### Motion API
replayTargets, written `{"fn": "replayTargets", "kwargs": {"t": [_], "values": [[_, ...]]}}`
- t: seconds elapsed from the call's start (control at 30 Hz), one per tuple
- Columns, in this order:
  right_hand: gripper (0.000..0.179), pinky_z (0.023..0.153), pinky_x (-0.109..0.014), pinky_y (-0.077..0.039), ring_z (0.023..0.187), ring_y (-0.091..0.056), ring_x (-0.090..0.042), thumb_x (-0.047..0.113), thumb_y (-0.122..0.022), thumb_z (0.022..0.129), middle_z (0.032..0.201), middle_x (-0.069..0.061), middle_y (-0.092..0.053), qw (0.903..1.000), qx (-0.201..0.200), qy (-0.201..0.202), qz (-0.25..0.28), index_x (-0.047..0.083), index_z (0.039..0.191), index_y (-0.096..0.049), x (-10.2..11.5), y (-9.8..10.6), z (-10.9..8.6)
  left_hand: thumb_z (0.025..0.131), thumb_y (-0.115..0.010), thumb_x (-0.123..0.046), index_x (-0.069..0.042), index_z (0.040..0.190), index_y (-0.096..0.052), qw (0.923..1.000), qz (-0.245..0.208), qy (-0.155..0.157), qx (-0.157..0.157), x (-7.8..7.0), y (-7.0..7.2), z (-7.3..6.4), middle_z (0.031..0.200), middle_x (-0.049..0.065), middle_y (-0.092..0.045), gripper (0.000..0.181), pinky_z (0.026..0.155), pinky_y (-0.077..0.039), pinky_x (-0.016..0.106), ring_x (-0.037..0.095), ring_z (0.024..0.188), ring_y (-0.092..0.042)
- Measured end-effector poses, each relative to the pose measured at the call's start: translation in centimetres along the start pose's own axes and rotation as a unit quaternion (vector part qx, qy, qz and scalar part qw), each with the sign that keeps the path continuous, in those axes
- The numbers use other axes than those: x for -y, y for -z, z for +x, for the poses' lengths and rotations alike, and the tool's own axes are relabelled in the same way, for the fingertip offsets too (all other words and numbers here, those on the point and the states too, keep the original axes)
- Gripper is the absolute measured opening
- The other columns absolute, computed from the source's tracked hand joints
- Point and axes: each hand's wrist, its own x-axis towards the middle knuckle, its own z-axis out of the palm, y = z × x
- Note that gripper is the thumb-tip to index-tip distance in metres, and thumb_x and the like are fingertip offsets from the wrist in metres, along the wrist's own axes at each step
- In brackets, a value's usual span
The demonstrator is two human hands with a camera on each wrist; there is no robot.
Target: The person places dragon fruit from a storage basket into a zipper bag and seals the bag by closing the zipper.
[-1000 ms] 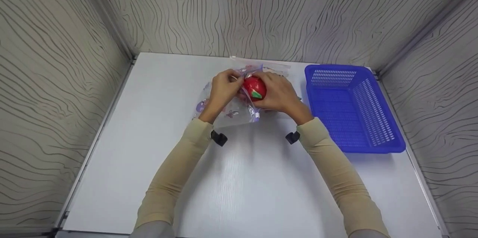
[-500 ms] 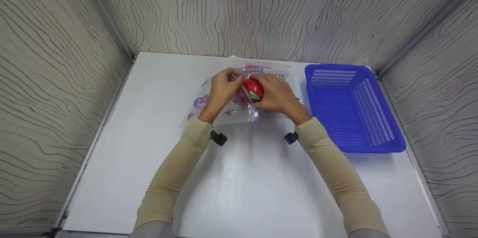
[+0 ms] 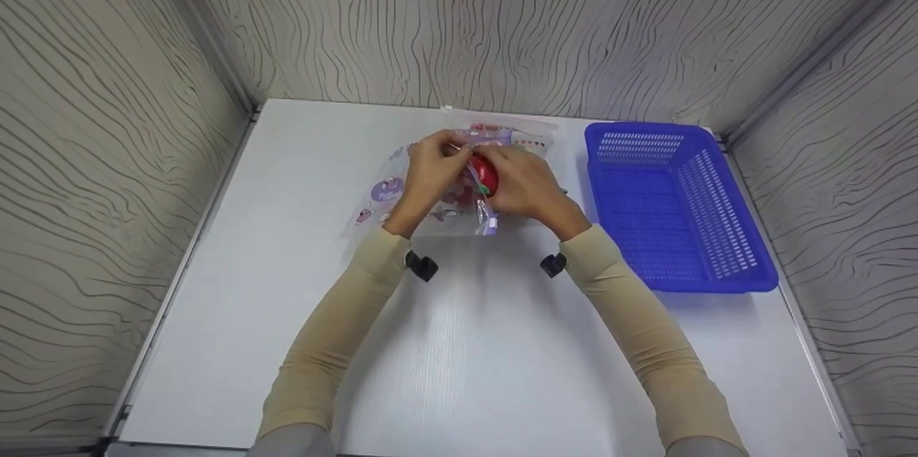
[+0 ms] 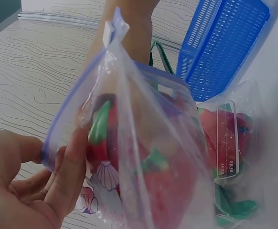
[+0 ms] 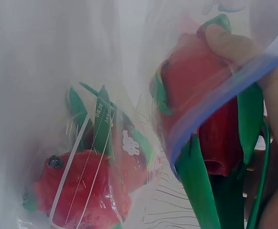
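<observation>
My left hand [image 3: 430, 173] pinches the purple zip edge of a clear printed bag [image 3: 387, 189], holding its mouth apart. In the right wrist view, my right hand [image 5: 239, 50] grips a shiny red dragon fruit [image 5: 220, 148] with long green leaf tips, thumb on its upper end. The fruit is part way in at the bag's mouth, with the plastic and the purple edge crossing over it. Red shapes with green tips show through the bag [image 4: 177, 191] in the left wrist view. The right fingertips are largely hidden by the fruit and plastic.
A second clear zip bag [image 3: 534, 128] lies behind the hands, holding red-and-green fruit [image 5: 81, 183]. A blue perforated basket [image 3: 746, 249] stands at the right of the white table [image 3: 459, 356]. Wood-grain panels [image 3: 502, 26] wall the back and sides.
My right hand has moved left with the dragon fruit, which now sits deeper in the bag's mouth. The bag's left side has spread out flatter; my left hand stays almost where it was.
</observation>
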Motion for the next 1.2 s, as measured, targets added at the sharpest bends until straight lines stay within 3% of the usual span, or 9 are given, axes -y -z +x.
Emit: {"fn": "replayTargets", "kwargs": {"t": [0.17, 0.33, 0.47, 0.63, 0.83, 1.1, 1.2], "values": [[0.081, 0.106, -0.052, -0.057, 0.124, -0.068, -0.035, 0.046, -0.08, 0.084, 0.142, -0.013, -0.067, 0.9998, 0.001, 0.004, -0.017, 0.012, 0.152, -0.052, 0.3, -0.1, 0.3, 0.099, -0.069, -0.011, 0.001, 0.108, -0.075, 0.9998, -0.02, -0.001, 0.001, -0.1, -0.2, -0.1, 0.086, 0.012, -0.074, 0.017, 0.051, -0.056, 0.021, 0.011, 0.06, -0.066], [0.068, 0.09, -0.054, -0.061, 0.105, -0.072, -0.038, 0.043, -0.075, 0.091, 0.125, -0.016, -0.072, 0.9991, -0.013, 0.02, -0.035, 0.009, 0.147, -0.056, 0.5, -0.4, 0.4, 0.098, -0.069, -0.012, 0.001, 0.108, -0.076, 0.9998, -0.02, -0.01, 0.0, -0.2, -0.3, -0.2, 0.088, 0.013, -0.076, 0.018, 0.056, -0.056, 0.021, 0.012, 0.067, -0.068], [0.063, 0.092, -0.055, -0.06, 0.106, -0.071, -0.039, 0.04, -0.071, 0.096, 0.123, -0.018, -0.071, 0.9993, 0.003, 0.014, -0.034, 0.007, 0.148, -0.055, 0.6, -0.6, 0.3, 0.097, -0.071, -0.014, 0.0, 0.105, -0.078, 0.9998, 0.005, -0.015, -0.011, -0.2, -0.3, -0.1, 0.089, 0.012, -0.077, 0.017, 0.058, -0.051, 0.019, 0.012, 0.072, -0.065], [0.072, 0.1, -0.057, -0.058, 0.115, -0.069, -0.04, 0.043, -0.072, 0.095, 0.131, -0.018, -0.069, 0.9984, 0.044, -0.007, -0.034, 0.011, 0.155, -0.05, 0.8, -0.8, 0.1, 0.098, -0.069, -0.011, 0.002, 0.104, -0.077, 0.9997, -0.011, -0.021, -0.008, 0.0, -0.3, -0.1, 0.088, 0.015, -0.076, 0.016, 0.056, -0.052, 0.018, 0.01, 0.068, -0.064], [0.07, 0.095, -0.058, -0.058, 0.11, -0.069, -0.04, 0.042, -0.07, 0.097, 0.125, -0.019, -0.07, 0.996, 0.071, -0.007, -0.054, 0.012, 0.157, -0.047, 0.8, -1.0, 0.0, 0.099, -0.067, -0.009, 0.004, 0.103, -0.075, 0.9993, -0.029, -0.023, -0.002, 0.1, -0.4, -0.3, 0.086, 0.016, -0.076, 0.015, 0.053, -0.051, 0.017, 0.009, 0.063, -0.064], [0.07, 0.092, -0.056, -0.059, 0.097, -0.067, -0.037, 0.048, -0.073, 0.095, 0.111, -0.018, -0.072, 0.9941, 0.095, -0.005, -0.052, 0.007, 0.148, -0.056, 0.9, -1.4, 0.1, 0.1, -0.069, -0.011, 0.001, 0.104, -0.074, 0.9994, -0.028, -0.022, -0.001, 0.0, -0.4, -0.6, 0.09, 0.011, -0.073, 0.014, 0.057, -0.053, 0.018, 0.011, 0.073, -0.064], [0.064, 0.093, -0.054, -0.059, 0.094, -0.067, -0.035, 0.051, -0.073, 0.094, 0.106, -0.016, -0.073, 0.9944, 0.097, -0.007, -0.04, 0.006, 0.139, -0.062, 0.8, -1.6, 0.0, 0.1, -0.069, -0.012, 0.0, 0.103, -0.074, 0.9995, -0.026, -0.019, -0.002, 0.0, -0.4, -0.7, 0.091, 0.009, -0.073, 0.013, 0.06, -0.054, 0.019, 0.012, 0.075, -0.064]]}}
